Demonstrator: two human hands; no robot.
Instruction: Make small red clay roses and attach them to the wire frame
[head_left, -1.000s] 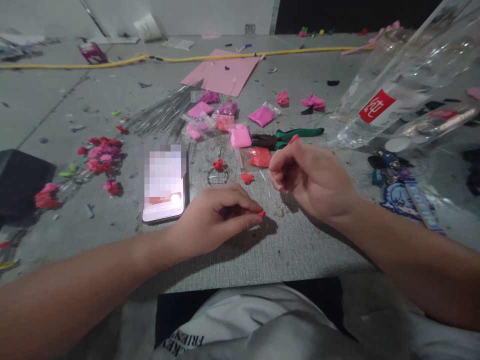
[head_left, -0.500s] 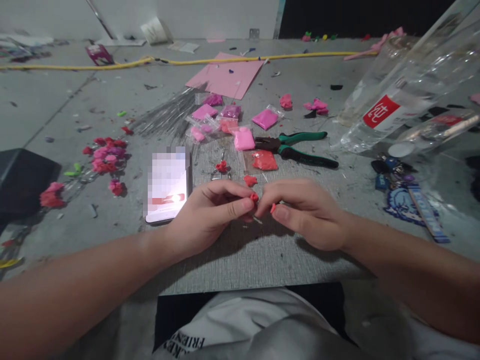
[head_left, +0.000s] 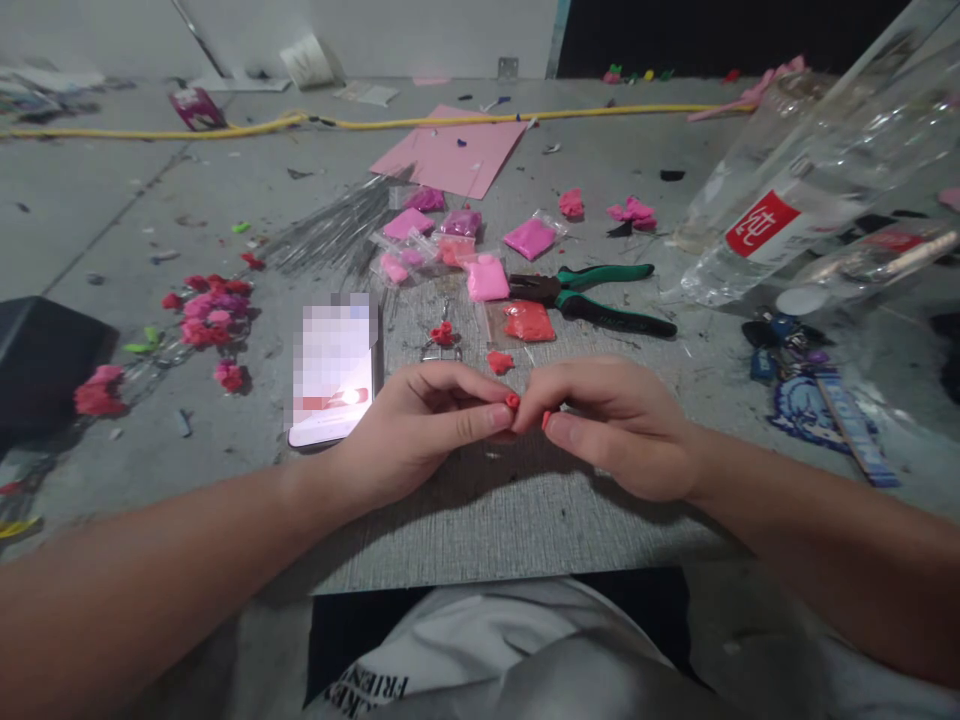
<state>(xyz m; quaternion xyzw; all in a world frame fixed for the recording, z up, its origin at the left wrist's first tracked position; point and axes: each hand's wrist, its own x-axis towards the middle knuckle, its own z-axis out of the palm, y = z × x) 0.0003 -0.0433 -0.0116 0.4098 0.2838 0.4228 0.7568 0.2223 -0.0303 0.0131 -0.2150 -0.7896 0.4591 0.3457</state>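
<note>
Between the thumb and fingertips of my left hand (head_left: 439, 420) is a small red clay flower (head_left: 513, 400). My right hand (head_left: 619, 425) pinches a little bit of red clay (head_left: 547, 420) under its thumb, while its bent index finger reaches against the flower. Just beyond my fingers lies a loose red clay lump (head_left: 500, 362). A red clay flower on a wire (head_left: 442, 333) rests a little farther off. Beside my left wrist is a lit phone (head_left: 330, 380), part of its screen blurred.
Pliers (head_left: 577, 295) with green handles lie beyond my right hand, near a bag of red clay (head_left: 529, 321) and several pink ones. Finished clay flowers (head_left: 214, 310) are at left by thin wires (head_left: 337, 225). Plastic bottles (head_left: 780, 225) and a blue keychain (head_left: 814, 410) are at right.
My fingertips have drawn closer together, and the red flower in my left hand has shifted slightly right and down. My right hand still pinches its bit of clay.
</note>
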